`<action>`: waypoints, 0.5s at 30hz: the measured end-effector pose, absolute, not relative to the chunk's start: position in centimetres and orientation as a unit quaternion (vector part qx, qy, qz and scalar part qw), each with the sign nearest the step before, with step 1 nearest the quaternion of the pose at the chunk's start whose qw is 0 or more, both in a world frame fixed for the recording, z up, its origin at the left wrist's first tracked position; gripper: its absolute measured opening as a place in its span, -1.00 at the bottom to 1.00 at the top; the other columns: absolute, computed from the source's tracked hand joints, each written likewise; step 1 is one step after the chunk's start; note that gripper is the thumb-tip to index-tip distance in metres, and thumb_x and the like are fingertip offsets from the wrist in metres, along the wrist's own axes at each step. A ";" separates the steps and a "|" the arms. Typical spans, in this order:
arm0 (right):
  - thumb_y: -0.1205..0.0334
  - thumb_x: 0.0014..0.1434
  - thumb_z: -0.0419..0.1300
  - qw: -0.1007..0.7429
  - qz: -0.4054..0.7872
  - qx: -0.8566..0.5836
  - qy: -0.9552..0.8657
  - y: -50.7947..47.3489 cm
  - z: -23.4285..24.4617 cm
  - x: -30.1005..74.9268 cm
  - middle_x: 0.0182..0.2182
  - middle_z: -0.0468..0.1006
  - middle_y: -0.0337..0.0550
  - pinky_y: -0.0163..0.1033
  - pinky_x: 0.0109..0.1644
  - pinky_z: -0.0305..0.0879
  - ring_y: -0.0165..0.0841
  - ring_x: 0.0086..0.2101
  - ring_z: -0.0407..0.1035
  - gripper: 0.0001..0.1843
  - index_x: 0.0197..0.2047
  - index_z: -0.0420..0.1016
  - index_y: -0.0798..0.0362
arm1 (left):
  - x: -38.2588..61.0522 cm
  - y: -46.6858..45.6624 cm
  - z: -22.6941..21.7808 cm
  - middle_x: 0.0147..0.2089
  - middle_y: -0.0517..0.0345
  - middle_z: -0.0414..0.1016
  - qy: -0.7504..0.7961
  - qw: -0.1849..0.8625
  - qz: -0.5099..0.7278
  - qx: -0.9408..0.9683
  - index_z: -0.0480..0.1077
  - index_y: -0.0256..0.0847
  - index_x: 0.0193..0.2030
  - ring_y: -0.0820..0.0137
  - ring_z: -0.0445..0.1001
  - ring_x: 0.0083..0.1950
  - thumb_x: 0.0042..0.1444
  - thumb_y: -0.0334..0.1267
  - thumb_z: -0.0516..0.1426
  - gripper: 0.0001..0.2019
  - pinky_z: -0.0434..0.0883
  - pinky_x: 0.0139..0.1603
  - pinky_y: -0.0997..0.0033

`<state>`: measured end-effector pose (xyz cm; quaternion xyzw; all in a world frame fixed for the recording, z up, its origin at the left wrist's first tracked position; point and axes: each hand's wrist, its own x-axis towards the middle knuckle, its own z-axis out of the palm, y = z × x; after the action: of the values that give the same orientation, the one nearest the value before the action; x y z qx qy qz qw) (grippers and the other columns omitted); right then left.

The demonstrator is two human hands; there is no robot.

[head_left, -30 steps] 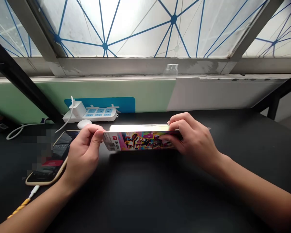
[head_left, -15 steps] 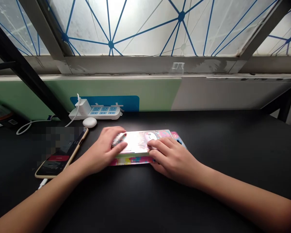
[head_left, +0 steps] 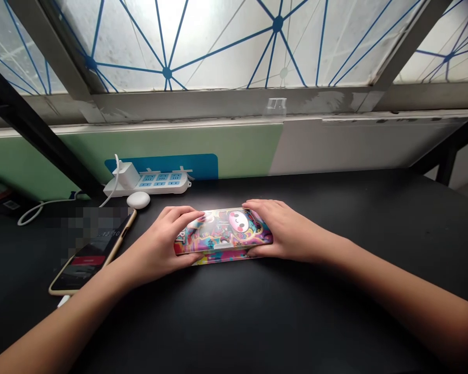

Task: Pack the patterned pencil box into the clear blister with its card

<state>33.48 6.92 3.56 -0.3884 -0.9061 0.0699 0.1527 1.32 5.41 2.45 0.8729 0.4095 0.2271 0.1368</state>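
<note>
Pencil case [head_left: 214, 231], hard-sided and brightly printed with a round, smiling cartoon face, is held between two bare hands near the middle of the black desk [head_left: 257, 311]. It is laid flat on top of a colourful printed package [head_left: 226, 256], whose front edge is left showing beneath it. The left end is grasped by the left hand [head_left: 167, 239], with fingers laid over the top and the thumb set low along the front. The right end is gripped by the right hand [head_left: 284, 231], its fingers spread over the far corner and its thumb placed at the near edge. A pale tab can be seen at the middle of the case's front edge.

To the left, a smartphone [head_left: 89, 259] in a beige case is set at a slant, partly blurred, with a white connector [head_left: 63, 300] seen at its lower end. Behind it, a white rounded object [head_left: 138, 200] is placed just in front of a white power strip [head_left: 161, 180], into which a charger [head_left: 127, 176] is plugged.
</note>
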 end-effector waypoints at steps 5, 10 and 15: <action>0.16 0.01 0.39 0.157 0.026 -0.370 -0.915 6.8 4.1 33.6 0.21 0.43 0.19 0.11 0.19 0.34 0.04 0.14 0.36 -0.12 0.36 0.18 0.10 | 1.7 5.2 2.7 0.29 -0.04 0.33 0.387 0.047 0.249 0.887 0.22 0.12 0.43 -0.05 0.27 0.29 0.08 -0.13 0.36 -0.22 0.32 0.31 -0.09; 0.07 0.08 0.36 0.147 -0.019 -0.377 -0.915 6.1 3.9 33.0 0.17 0.46 0.23 0.15 0.17 0.33 0.07 0.10 0.38 -0.17 0.35 0.19 0.13 | 1.0 5.6 2.8 0.39 -0.07 0.29 0.430 0.038 0.256 0.865 0.11 0.05 0.49 -0.13 0.18 0.39 0.17 0.14 0.26 -0.19 0.16 0.40 -0.17; 0.06 0.11 0.36 0.150 -0.075 -0.377 -0.911 5.7 3.9 32.8 0.15 0.46 0.25 0.14 0.15 0.33 0.07 0.07 0.39 -0.17 0.35 0.18 0.16 | 0.6 6.3 2.5 0.43 -0.17 0.25 0.538 0.090 0.278 0.791 0.04 -0.14 0.51 -0.09 0.24 0.41 0.31 0.19 0.08 -0.24 0.19 0.40 -0.13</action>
<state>32.79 5.71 3.94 -0.3767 -0.9110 -0.0747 0.1501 0.57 6.29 2.52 0.7906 0.5379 0.2785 0.0903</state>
